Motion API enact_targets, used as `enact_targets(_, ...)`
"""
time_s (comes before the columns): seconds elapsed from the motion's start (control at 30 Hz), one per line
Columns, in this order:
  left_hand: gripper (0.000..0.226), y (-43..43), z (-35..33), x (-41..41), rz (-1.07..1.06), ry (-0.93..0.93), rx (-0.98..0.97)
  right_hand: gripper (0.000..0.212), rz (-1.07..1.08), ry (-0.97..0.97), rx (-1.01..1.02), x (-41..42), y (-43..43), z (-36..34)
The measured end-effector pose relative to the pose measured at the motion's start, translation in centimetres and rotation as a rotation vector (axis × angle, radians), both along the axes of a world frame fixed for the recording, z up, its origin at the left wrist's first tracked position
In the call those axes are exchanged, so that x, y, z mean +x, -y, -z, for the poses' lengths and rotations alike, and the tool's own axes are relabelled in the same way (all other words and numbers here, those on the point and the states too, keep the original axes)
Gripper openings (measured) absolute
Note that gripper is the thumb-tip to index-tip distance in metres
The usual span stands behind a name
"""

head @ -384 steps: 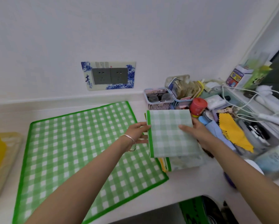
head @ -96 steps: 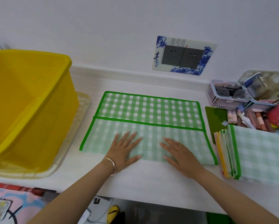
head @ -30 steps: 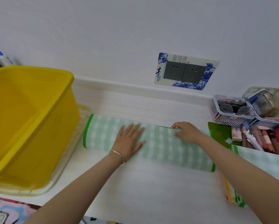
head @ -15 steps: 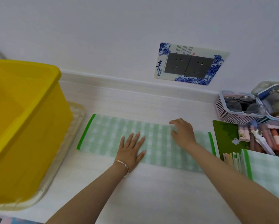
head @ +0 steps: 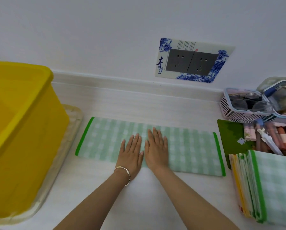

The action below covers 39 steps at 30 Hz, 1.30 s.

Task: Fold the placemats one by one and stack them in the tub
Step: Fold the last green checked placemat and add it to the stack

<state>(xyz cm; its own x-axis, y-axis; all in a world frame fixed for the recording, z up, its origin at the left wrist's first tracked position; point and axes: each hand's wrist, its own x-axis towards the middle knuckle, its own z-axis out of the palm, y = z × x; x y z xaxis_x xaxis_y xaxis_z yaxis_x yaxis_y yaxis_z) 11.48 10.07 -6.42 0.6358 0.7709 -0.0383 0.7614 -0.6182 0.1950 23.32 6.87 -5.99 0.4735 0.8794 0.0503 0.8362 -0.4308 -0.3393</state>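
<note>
Pressing flat: left hand (head: 131, 153) and right hand (head: 156, 149) lie palm down side by side at middle of folded green-checked placemat (head: 188, 150), fingers spread, pointing toward wall, gripping nothing. Silver bracelet (head: 124, 171) on left wrist. Placemat folded into narrow strip on white counter (head: 139, 200), long axis left-right, green-bound ends at each side. Yellow tub (head: 22, 130) stands left of placemat. Stack of folded placemats (head: 271, 188) at right.

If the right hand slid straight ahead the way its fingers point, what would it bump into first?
Probably nothing on the counter: the right hand would slide off the folded placemat and over bare countertop until the wall.
</note>
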Motion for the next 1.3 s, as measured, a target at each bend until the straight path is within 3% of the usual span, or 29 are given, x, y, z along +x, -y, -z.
enact_targets(0.2,0.058,0.1,-0.2,0.0,-0.006,0.027,0.016,0.054,-0.01,0.021,0.002,1.7,2.0,0.0)
enact_targets(0.47,0.097,0.4,-0.9,0.0,-0.001,-0.016,-0.008,0.068,0.031,0.047,-0.031,8.0,6.3,-0.3)
enact_targets(0.8,0.092,0.5,-1.0,0.0,-0.018,-0.022,-0.027,0.065,0.154,0.064,-0.117,14.0,10.5,-1.0)
enact_targets(0.97,0.086,0.4,-0.7,0.1,-0.02,0.006,-0.034,0.065,0.235,-0.037,-0.062,10.9,8.3,-1.2)
enact_targets(1.1,0.078,0.4,-0.8,0.2,-0.03,0.02,-0.035,0.078,0.103,-0.112,0.067,4.3,4.6,-1.3)
enact_targets(1.3,0.076,0.5,-1.0,0.2,-0.041,-0.038,-0.022,0.066,0.015,-0.027,0.04,-0.5,1.7,-0.4)
